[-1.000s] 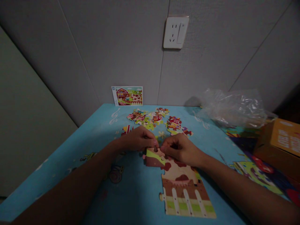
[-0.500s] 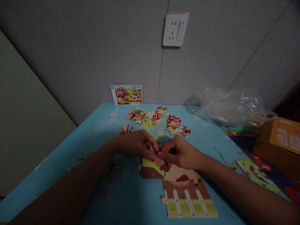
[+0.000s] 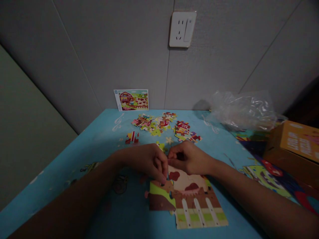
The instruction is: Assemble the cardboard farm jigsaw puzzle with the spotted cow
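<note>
1. Whereas a second ago the green-and-brown piece (image 3: 159, 199) sat at the far left corner of the assembled section (image 3: 199, 205) under both hands, the head view now shows it nearer. It lies flat on the blue table (image 3: 82, 156), with its right edge against the section's left edge, beside the white fence.
2. Judged from that fit, the piece appears seated or all but seated; the seam is too dim to confirm.
3. Left hand (image 3: 146, 159): the fingers are curled, with the tips down on the piece's far edge. Whether they pinch it or merely press it cannot be told.
4. Right hand (image 3: 190, 158): the fingers are curled, thumb and forefinger drawn together, resting at the section's far edge just right of the left hand. Anything held between them is hidden.
5. Count, near: two hands, one assembled section, one piece at its left.
6. Count, far: two heaps of loose pieces, a left heap (image 3: 153, 121) and a right heap (image 3: 184, 130), their pieces too small to number. One lone red-and-white piece (image 3: 132, 137) lies left of them, and one small piece (image 3: 161, 146) just beyond the hands.
7. Count, surroundings: one reference card (image 3: 131, 99) leaning on the wall, one wall socket (image 3: 181, 29) above, and at far right one clear plastic bag (image 3: 243, 111) and one cardboard box (image 3: 294, 142).
</note>
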`<state>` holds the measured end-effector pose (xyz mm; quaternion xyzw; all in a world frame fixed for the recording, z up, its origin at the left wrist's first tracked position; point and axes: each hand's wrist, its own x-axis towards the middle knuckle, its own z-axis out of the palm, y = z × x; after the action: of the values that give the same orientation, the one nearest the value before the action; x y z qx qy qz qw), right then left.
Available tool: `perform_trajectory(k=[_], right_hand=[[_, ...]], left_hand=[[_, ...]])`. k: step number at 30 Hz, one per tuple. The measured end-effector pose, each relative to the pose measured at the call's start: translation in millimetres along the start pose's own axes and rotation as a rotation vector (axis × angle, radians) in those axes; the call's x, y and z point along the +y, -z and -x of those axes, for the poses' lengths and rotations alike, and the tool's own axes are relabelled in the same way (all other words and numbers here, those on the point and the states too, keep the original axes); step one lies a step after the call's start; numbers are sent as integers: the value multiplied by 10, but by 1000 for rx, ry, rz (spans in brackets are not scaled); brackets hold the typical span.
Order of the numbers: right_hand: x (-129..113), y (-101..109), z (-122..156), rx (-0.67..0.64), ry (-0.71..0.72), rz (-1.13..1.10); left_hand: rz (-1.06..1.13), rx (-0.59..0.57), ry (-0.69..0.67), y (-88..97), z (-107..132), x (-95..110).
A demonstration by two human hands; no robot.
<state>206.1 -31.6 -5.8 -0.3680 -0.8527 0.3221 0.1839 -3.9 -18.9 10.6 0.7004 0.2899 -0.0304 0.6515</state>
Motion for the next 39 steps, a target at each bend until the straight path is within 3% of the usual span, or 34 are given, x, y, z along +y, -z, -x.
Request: perform_trajectory(k=[6,10,31,39], right_hand=[[10,-10,-4,5,-26,30],[-5,-16,-6,6,-48,72],[12,-11,2,-9,-40,79],[3,-11,-1,-34,-54,74]], left_hand=[[-56,-84,63,-132,-15,56],[-59,-111,32,-161,-2,64],[-128,-85,22,-148,23,56],[-25,-39,-92,-122,3,19]])
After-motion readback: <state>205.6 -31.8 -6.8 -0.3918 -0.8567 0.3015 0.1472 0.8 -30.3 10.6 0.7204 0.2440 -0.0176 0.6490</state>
